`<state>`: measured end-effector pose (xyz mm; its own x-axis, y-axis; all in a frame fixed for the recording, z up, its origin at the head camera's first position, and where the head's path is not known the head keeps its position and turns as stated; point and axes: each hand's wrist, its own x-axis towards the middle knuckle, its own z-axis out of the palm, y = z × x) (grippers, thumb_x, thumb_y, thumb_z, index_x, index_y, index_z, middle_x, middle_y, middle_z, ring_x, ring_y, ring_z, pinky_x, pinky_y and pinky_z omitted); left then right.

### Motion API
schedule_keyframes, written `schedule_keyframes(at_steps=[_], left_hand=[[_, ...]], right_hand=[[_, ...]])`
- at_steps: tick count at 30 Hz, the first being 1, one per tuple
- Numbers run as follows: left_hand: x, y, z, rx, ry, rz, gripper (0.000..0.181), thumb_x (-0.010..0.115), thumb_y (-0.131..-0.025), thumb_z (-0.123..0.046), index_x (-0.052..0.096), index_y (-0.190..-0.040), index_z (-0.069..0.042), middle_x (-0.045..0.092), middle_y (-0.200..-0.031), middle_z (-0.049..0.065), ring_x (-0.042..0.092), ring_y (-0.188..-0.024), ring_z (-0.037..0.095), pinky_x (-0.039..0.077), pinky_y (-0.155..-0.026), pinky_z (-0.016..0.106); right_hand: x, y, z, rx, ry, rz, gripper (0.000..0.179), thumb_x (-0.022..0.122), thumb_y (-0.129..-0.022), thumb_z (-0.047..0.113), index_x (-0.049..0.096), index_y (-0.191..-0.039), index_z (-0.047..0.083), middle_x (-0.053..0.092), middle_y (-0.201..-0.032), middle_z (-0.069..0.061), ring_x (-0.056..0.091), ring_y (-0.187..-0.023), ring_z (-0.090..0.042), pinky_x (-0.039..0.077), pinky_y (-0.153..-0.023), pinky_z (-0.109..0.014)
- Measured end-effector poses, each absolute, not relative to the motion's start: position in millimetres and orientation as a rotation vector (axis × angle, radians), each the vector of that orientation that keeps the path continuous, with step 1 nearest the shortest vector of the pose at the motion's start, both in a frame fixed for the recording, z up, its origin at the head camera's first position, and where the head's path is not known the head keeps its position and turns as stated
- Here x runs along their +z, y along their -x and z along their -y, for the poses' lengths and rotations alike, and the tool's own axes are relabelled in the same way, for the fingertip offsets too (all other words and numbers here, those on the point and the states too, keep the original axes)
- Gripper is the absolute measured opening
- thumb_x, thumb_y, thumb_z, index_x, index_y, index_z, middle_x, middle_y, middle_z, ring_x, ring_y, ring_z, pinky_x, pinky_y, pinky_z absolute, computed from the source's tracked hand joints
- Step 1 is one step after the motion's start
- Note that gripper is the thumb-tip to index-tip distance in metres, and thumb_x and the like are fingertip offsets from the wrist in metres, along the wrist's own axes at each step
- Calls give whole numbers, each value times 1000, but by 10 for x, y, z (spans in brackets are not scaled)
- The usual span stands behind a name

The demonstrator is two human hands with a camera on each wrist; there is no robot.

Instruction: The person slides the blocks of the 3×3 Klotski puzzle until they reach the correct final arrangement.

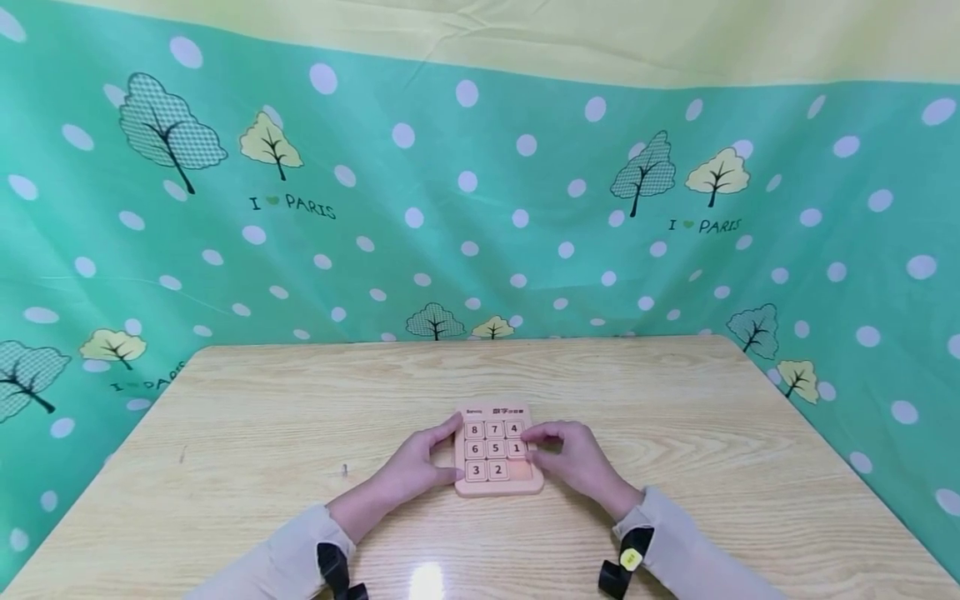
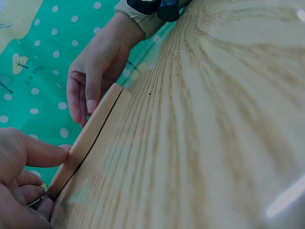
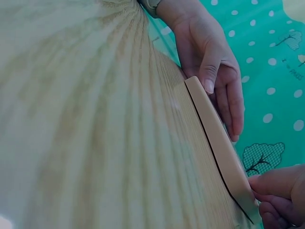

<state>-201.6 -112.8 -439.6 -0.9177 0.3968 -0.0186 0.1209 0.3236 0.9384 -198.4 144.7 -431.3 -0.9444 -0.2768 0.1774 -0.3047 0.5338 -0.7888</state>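
A pink number sliding puzzle (image 1: 461, 450) lies flat on the wooden table, with printed lettering along its top. Its rows read 8 7 4, 6 5 1 and 3 2, with a bare slot at the lower right. My left hand (image 1: 416, 468) holds the puzzle's left side, forefinger near the upper corner and thumb near the lower one. On the other side, my right hand (image 1: 579, 462) has forefinger and thumb extended to the right rim, fingertips right beside the 1 tile (image 1: 516, 448). Both wrist views show the puzzle edge-on, so its tiles are hidden there.
The light wooden table (image 1: 300, 400) extends around the puzzle on all sides. A green dotted cloth (image 1: 465, 208) with printed trees hangs behind and beside it. A small dark mark (image 1: 345, 470) shows left of the left hand. Dark camera straps sit on both wrists.
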Motion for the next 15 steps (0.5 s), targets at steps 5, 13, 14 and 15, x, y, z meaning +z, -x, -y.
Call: schedule_keyframes(at_steps=[5, 13, 14, 15], left_hand=[[-4392, 2020, 1120, 1631, -474, -2338, 80, 74, -77, -6, 32, -144, 0, 31, -151, 12, 24, -140, 29, 15, -116, 44], [-4388, 2015, 1125, 1637, -475, -2333, 80, 74, -77, -6, 31, -145, 0, 31, -151, 13, 25, -140, 30, 16, -115, 43], [-4389, 2014, 1127, 1636, -475, -2333, 80, 74, -77, -6, 31, -145, 0, 31, -151, 13, 25, -139, 29, 17, -115, 43], [-4389, 2012, 1128, 1636, -475, -2334, 80, 74, -77, -6, 31, -145, 0, 31, -151, 13, 25, -139, 29, 17, -115, 42]], right_hand=[[-4306, 1971, -1474, 1474, -491, 2749, 21, 72, -78, 5, 72, -98, 9, 71, -101, -4, 63, -98, -22, 52, -87, -33], [-4323, 1910, -1515, 1517, -468, 2791, 18, 71, -80, 7, 72, -98, 11, 71, -100, -2, 62, -98, -19, 51, -85, -27], [-4327, 1903, -1519, 1519, -471, 2794, 18, 71, -80, 7, 72, -97, 12, 71, -100, -2, 62, -98, -19, 50, -85, -27], [-4329, 1896, -1522, 1523, -476, 2795, 17, 71, -80, 8, 72, -97, 12, 71, -100, -2, 62, -98, -19, 50, -85, -27]])
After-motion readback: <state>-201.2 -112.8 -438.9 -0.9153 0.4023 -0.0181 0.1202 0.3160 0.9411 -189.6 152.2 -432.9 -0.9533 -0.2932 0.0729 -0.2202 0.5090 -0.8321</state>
